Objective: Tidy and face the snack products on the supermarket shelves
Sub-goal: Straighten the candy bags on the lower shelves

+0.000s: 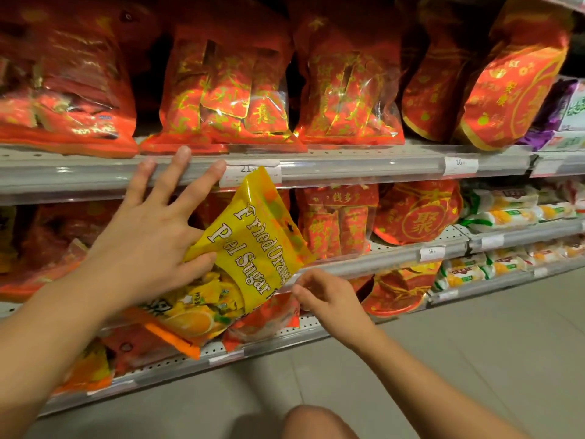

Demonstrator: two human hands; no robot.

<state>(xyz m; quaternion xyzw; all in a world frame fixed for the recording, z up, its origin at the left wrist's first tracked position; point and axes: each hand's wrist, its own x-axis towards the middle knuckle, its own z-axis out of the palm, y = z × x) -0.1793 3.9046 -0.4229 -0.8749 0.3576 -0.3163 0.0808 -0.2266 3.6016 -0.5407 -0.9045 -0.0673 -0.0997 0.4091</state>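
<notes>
While the left hand (148,239) grips the yellow Fried Orange Peel Sugar bag (250,245) by its left edge, thumb on the front and three fingers spread wide behind, the bag tilts before the middle shelf (380,263). Right hand (329,299) pinches the bag's lower right corner.

Dim, warm indoor light that seems to come from overhead. The red foil bags (345,96) on the top shelf throw small glints of glare, and dark shadow fills the gaps behind them. The far-left bags are smeared with motion blur. The wide-angle lens bends the shelf rails (380,167) towards the edges. The yellow bag (253,236), at centre, shows readable print.
</notes>
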